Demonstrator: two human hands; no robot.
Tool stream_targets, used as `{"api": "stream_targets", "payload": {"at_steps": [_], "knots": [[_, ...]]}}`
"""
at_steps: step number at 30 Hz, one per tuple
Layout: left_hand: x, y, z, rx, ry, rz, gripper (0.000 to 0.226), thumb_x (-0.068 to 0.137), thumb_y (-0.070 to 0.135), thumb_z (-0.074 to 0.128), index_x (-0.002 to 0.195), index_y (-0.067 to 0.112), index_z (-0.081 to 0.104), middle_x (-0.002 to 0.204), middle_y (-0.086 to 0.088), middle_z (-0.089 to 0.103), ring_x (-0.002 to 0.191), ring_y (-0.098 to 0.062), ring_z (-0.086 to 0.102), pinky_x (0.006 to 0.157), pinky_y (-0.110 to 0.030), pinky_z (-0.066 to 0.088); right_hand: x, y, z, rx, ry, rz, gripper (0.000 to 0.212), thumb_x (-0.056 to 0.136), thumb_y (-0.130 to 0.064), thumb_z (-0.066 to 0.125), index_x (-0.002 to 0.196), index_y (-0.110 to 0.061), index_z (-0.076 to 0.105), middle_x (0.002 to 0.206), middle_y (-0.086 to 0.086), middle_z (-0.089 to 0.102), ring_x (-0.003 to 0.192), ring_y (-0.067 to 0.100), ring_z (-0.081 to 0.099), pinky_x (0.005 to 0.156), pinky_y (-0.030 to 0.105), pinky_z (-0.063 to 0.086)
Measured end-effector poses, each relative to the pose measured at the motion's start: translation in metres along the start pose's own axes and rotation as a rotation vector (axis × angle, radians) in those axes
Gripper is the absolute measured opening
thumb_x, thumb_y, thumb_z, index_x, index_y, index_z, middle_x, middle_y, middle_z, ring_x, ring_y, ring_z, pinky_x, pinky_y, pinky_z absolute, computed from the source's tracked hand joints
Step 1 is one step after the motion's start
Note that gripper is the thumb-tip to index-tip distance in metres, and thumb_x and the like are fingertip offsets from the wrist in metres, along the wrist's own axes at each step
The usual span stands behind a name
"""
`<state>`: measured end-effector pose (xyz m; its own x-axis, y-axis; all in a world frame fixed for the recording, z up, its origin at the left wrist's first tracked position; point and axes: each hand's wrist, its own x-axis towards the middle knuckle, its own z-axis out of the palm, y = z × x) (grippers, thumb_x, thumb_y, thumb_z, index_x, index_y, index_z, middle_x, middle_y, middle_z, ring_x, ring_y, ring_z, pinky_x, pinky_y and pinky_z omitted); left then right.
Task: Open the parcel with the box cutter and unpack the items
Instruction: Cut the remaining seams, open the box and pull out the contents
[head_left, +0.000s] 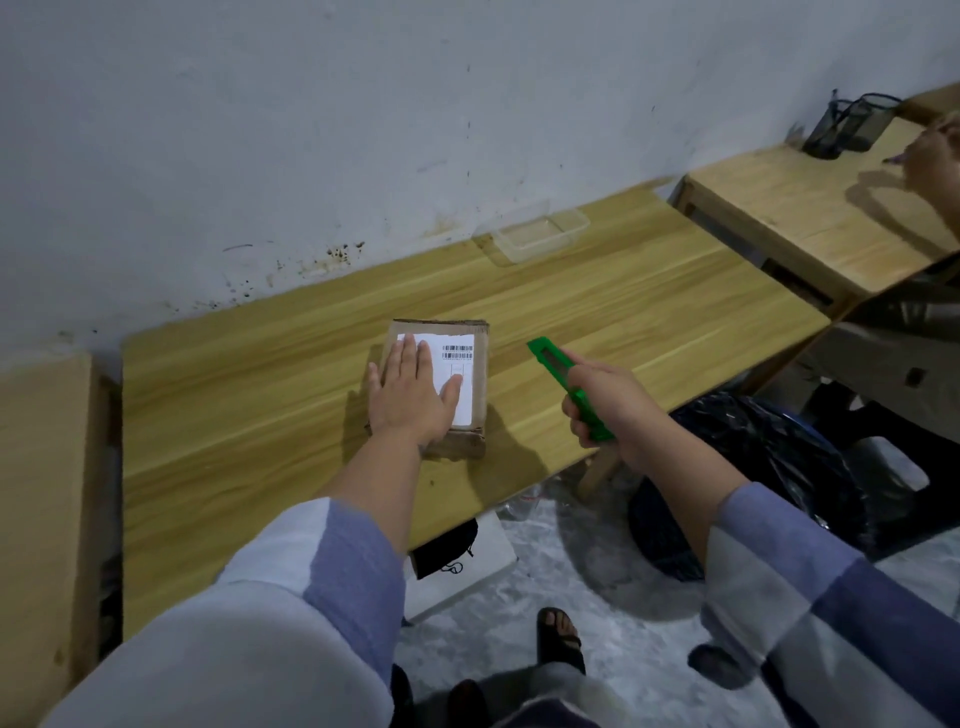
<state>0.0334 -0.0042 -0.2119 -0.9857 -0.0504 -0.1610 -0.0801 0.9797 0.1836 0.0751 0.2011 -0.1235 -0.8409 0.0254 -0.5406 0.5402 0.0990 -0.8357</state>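
Note:
A small brown cardboard parcel (475, 374) with a white barcode label lies flat in the middle of the wooden table (260, 389). My left hand (413, 392) rests flat on its top with straight fingers, covering the label's left part. My right hand (605, 402) grips a green box cutter (558, 376) to the right of the parcel, above the table's front edge. The cutter's tip points up and left toward the parcel, a short gap away from it. The parcel is closed.
A clear plastic container (540, 234) stands at the table's back edge by the wall. A second table (800, 218) at right carries black mesh pen holders (852, 124), with another person's hand (935, 156) there. A black bag (748, 467) and a white box (462, 566) lie on the floor.

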Motion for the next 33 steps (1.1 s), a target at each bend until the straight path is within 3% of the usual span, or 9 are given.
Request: {"api": "stream_targets", "payload": {"at_steps": [2, 5, 7, 9, 13, 18, 24, 29, 33], "knots": [[0.001, 0.0, -0.001, -0.045, 0.012, -0.013, 0.07, 0.097, 0.055, 0.021, 0.153, 0.016, 0.002, 0.161, 0.001, -0.008, 0.147, -0.013, -0.011, 0.12, -0.041, -0.005, 0.012, -0.004, -0.003, 0.002, -0.062, 0.015, 0.053, 0.091, -0.008, 0.032, 0.137, -0.032, 0.043, 0.067, 0.006, 0.052, 0.055, 0.017, 0.049, 0.051, 0.026, 0.046], [0.005, 0.002, -0.005, -0.137, 0.053, -0.049, 0.069, 0.094, 0.049, 0.036, 0.152, 0.018, 0.015, 0.161, 0.003, 0.005, 0.148, -0.013, 0.0, 0.121, -0.039, 0.002, 0.037, -0.014, -0.002, -0.121, -0.104, -0.002, 0.051, 0.089, -0.006, 0.032, 0.136, -0.02, 0.042, 0.076, 0.007, 0.059, 0.068, 0.019, 0.048, 0.062, 0.031, 0.042], [0.009, 0.004, -0.009, -0.151, 0.097, -0.062, 0.066, 0.093, 0.044, 0.041, 0.151, 0.018, 0.021, 0.16, 0.001, 0.013, 0.147, -0.015, 0.007, 0.12, -0.038, 0.006, 0.059, -0.024, 0.002, -0.227, -0.045, 0.023, 0.035, 0.088, -0.007, 0.037, 0.12, -0.009, 0.053, 0.075, 0.009, 0.055, 0.067, 0.021, 0.044, 0.067, 0.034, 0.038], [0.018, 0.005, -0.012, -0.126, 0.121, -0.067, 0.065, 0.095, 0.043, 0.039, 0.151, 0.016, 0.02, 0.16, -0.002, 0.012, 0.147, -0.018, 0.007, 0.12, -0.039, 0.007, 0.081, -0.033, 0.007, -0.299, -0.012, 0.011, 0.02, 0.09, -0.011, 0.045, 0.104, -0.007, 0.058, 0.07, 0.008, 0.05, 0.062, 0.018, 0.043, 0.061, 0.029, 0.037], [0.036, 0.007, -0.009, -0.079, 0.086, -0.061, 0.068, 0.098, 0.052, 0.024, 0.153, 0.016, 0.006, 0.161, -0.003, -0.005, 0.148, -0.018, -0.007, 0.12, -0.04, -0.001, 0.14, -0.042, 0.016, -0.392, -0.01, -0.195, 0.036, 0.085, -0.015, 0.064, 0.121, -0.019, 0.06, 0.08, 0.006, 0.059, 0.057, 0.013, 0.048, 0.049, 0.024, 0.037], [0.04, 0.007, -0.001, -0.05, 0.177, -0.067, 0.07, 0.096, 0.056, 0.02, 0.153, 0.019, 0.005, 0.161, 0.003, -0.007, 0.147, -0.012, -0.009, 0.12, -0.036, -0.005, 0.216, -0.059, 0.032, -0.781, 0.009, -0.389, 0.045, 0.083, -0.025, 0.066, 0.127, -0.022, 0.058, 0.113, 0.009, 0.069, 0.096, 0.027, 0.065, 0.079, 0.034, 0.054], [0.043, 0.004, 0.001, -0.049, 0.238, -0.092, 0.072, 0.091, 0.06, 0.019, 0.152, 0.022, 0.015, 0.161, 0.006, 0.002, 0.147, -0.009, -0.001, 0.119, -0.032, -0.005, 0.285, -0.066, 0.067, -0.993, -0.033, -0.511, 0.04, 0.089, -0.022, 0.058, 0.129, -0.02, 0.056, 0.123, 0.012, 0.057, 0.105, 0.033, 0.06, 0.088, 0.037, 0.051], [0.045, 0.005, 0.002, -0.078, 0.262, -0.098, 0.07, 0.091, 0.058, 0.03, 0.15, 0.022, 0.024, 0.16, 0.006, 0.01, 0.147, -0.009, 0.006, 0.12, -0.034, 0.001, 0.313, -0.069, 0.079, -1.206, 0.028, -0.569, 0.041, 0.09, -0.04, 0.054, 0.126, -0.023, 0.059, 0.116, 0.014, 0.053, 0.104, 0.036, 0.055, 0.089, 0.045, 0.049], [0.046, 0.006, 0.001, -0.078, 0.268, -0.104, 0.068, 0.091, 0.056, 0.035, 0.15, 0.022, 0.025, 0.16, 0.006, 0.013, 0.147, -0.009, 0.008, 0.12, -0.034, 0.003, 0.312, -0.072, 0.079, -1.289, 0.036, -0.558, 0.05, 0.09, -0.048, 0.051, 0.134, -0.024, 0.048, 0.127, 0.014, 0.046, 0.119, 0.037, 0.043, 0.096, 0.048, 0.041]]}}
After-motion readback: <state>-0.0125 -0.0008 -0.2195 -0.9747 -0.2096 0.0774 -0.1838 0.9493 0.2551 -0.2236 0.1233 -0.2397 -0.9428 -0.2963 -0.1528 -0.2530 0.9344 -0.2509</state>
